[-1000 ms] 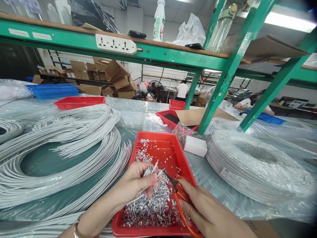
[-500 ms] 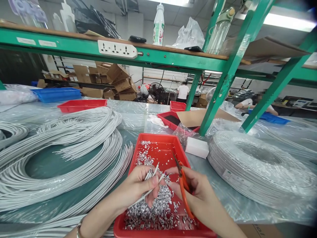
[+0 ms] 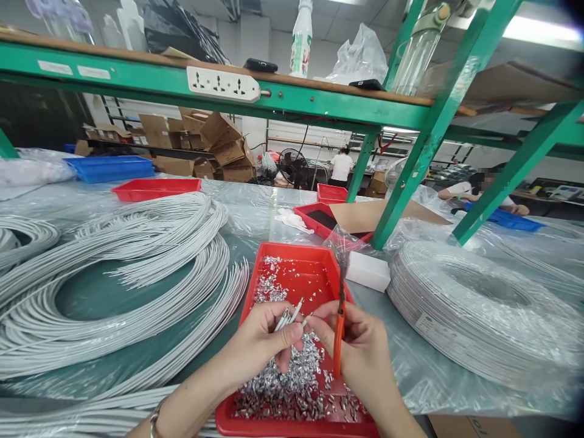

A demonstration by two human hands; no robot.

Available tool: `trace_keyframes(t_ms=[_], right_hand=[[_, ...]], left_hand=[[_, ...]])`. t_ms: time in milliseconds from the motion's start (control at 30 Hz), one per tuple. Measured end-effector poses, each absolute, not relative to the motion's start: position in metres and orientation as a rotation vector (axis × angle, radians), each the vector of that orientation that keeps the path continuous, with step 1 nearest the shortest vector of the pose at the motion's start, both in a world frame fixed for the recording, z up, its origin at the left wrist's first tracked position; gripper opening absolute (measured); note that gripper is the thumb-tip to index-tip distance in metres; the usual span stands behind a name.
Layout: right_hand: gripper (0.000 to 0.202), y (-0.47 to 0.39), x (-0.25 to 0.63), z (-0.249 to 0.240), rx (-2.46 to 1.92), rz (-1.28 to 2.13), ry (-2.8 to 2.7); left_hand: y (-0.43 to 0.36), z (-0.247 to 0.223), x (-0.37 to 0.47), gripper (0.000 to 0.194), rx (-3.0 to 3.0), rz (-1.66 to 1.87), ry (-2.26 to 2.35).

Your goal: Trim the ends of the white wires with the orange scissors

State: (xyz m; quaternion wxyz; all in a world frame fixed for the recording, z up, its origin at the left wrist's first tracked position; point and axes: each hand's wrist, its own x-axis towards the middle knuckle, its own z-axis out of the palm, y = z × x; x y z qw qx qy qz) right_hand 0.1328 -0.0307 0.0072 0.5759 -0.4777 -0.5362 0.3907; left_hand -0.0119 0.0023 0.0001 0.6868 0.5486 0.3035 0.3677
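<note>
My left hand [image 3: 267, 337] is closed on several thin white cables [image 3: 296, 310], their cut ends poking out past the thumb. Orange-handled scissors [image 3: 338, 344] are held in my right hand [image 3: 365, 347], blades pointing up and away. The thumb and forefinger of that hand pinch at the tip of one cable; what exactly is between them is too small to tell. Both hands are over a red tray [image 3: 314, 274], which holds many small silvery foil scraps [image 3: 292, 383], heaped toward its near end.
Bundled white cables [image 3: 150, 328] lie in loops on the left. To the right are a wrapped cable coil [image 3: 438, 316] and a white box [image 3: 368, 271]. A green shelf frame [image 3: 319, 106] crosses above the table. Two people are farther back.
The scissors have swung from leaning to nearly upright in my right hand, whose fingertips now meet at the cable tip. The whole view has shifted slightly.
</note>
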Motion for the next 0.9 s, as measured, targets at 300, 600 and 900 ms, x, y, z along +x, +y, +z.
trace_keyframes(t_ms=[300, 600, 900], right_hand=[[0.012, -0.027, 0.136, 0.009, -1.115, 0.9, -1.413], [0.007, -0.029, 0.135, -0.006, -1.163, 0.721, -1.311], [0.008, -0.034, 0.134, -0.007, -1.144, 0.629, -1.31]], left_hand=[[0.004, 0.0, -0.01, 0.038, 1.21, 0.828, 0.708], [0.005, 0.001, -0.01, 0.036, 1.177, 0.816, 0.705], [0.004, 0.0, -0.011, 0.035, 1.193, 0.805, 0.682]])
